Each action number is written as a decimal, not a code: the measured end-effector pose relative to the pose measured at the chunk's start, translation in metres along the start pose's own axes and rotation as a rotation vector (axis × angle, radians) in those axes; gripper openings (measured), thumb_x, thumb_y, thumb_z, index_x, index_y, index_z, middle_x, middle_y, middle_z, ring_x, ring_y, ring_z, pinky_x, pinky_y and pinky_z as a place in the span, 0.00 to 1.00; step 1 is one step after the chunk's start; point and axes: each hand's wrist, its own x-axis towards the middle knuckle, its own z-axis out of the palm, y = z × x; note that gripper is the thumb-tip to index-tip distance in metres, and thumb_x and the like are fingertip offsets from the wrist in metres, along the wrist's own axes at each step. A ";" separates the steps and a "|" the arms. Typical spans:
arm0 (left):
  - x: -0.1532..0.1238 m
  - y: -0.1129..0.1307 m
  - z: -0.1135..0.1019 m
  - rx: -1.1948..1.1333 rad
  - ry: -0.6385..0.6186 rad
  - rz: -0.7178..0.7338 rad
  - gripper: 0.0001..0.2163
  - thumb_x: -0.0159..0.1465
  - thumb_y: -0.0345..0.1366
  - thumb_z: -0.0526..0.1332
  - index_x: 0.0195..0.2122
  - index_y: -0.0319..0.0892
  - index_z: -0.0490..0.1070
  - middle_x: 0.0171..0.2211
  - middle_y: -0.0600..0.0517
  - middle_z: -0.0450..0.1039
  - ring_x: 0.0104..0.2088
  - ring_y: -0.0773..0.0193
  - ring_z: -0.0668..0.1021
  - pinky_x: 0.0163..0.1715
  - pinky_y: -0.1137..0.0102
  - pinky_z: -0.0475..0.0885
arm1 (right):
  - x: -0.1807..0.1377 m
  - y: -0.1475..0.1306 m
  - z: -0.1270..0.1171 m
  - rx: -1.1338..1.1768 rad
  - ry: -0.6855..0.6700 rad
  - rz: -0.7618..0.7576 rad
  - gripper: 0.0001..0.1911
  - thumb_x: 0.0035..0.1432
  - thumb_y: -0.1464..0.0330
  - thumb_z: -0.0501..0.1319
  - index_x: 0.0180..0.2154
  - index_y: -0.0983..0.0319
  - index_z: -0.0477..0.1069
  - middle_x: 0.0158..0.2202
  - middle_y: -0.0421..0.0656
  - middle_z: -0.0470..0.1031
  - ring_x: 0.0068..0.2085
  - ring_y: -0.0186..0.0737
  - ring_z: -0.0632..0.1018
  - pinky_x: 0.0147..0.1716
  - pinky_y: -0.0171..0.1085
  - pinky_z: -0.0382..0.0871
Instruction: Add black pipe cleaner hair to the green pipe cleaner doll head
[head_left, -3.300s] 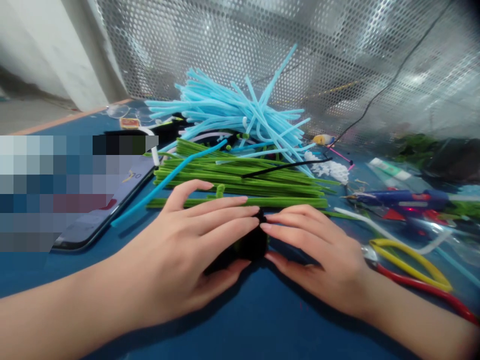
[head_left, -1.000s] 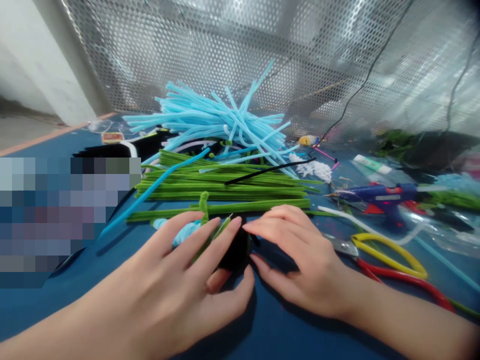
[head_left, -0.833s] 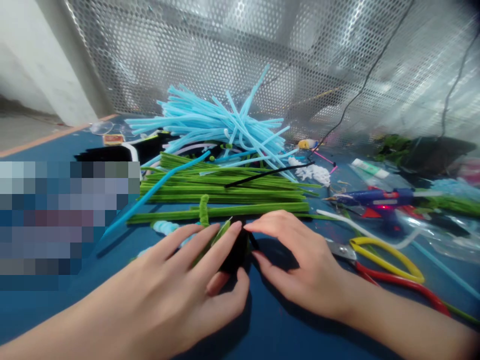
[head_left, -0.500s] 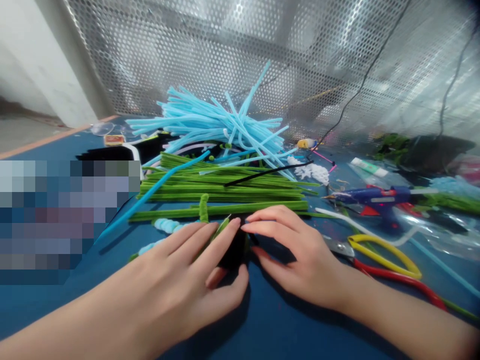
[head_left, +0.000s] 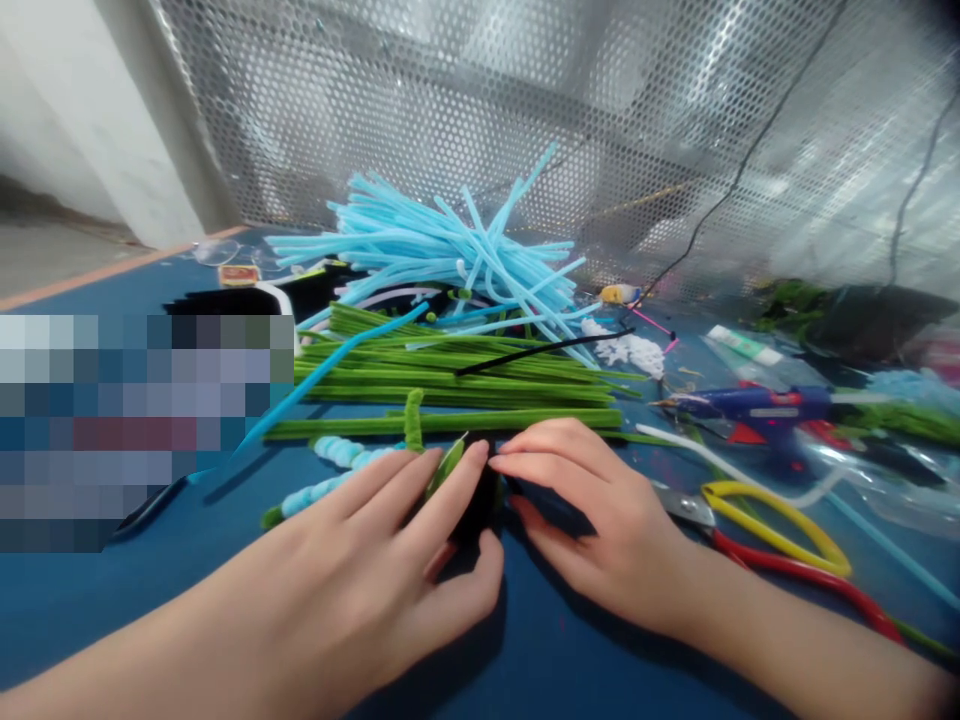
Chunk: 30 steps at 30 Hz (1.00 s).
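My left hand (head_left: 382, 570) and my right hand (head_left: 592, 530) meet over a small black fuzzy object (head_left: 480, 500) on the blue table (head_left: 525, 670). Fingers and thumb of each hand close around it from either side. A green pipe cleaner piece (head_left: 444, 468) sticks out between my left fingers. A light blue twisted pipe cleaner (head_left: 330, 475) trails from under my left fingers toward the left. Just behind the hands lies a stack of green pipe cleaners (head_left: 457, 375).
A pile of light blue pipe cleaners (head_left: 450, 245) rises behind the green ones. Scissors with yellow and red handles (head_left: 780, 525) lie right of my right hand, a blue glue gun (head_left: 750, 405) beyond them. A perforated metal wall (head_left: 525, 120) closes the back.
Both hands stay closed on the black object. The light blue twisted pipe cleaner has come further out from under my left fingers toward the left. The view shifted slightly.
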 end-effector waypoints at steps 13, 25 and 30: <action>-0.023 -0.026 -0.003 -0.235 -0.140 0.017 0.11 0.64 0.29 0.56 0.47 0.47 0.68 0.57 0.40 0.64 0.47 0.50 0.75 0.43 0.58 0.76 | -0.002 0.002 -0.002 0.010 -0.029 -0.027 0.15 0.58 0.77 0.59 0.48 0.67 0.70 0.48 0.48 0.71 0.50 0.38 0.69 0.52 0.37 0.66; -0.027 -0.041 -0.002 -0.379 0.009 -0.010 0.15 0.58 0.29 0.59 0.47 0.39 0.71 0.47 0.46 0.76 0.46 0.57 0.78 0.50 0.68 0.75 | -0.007 -0.004 -0.002 -0.101 -0.035 -0.188 0.15 0.56 0.74 0.64 0.47 0.68 0.71 0.45 0.48 0.74 0.48 0.42 0.70 0.50 0.41 0.68; -0.025 -0.039 -0.002 -0.458 0.082 -0.089 0.17 0.58 0.29 0.60 0.49 0.35 0.70 0.43 0.49 0.79 0.43 0.64 0.79 0.49 0.75 0.75 | -0.003 -0.013 0.005 -0.171 0.037 -0.148 0.17 0.55 0.68 0.66 0.45 0.71 0.70 0.40 0.48 0.75 0.41 0.42 0.72 0.43 0.42 0.70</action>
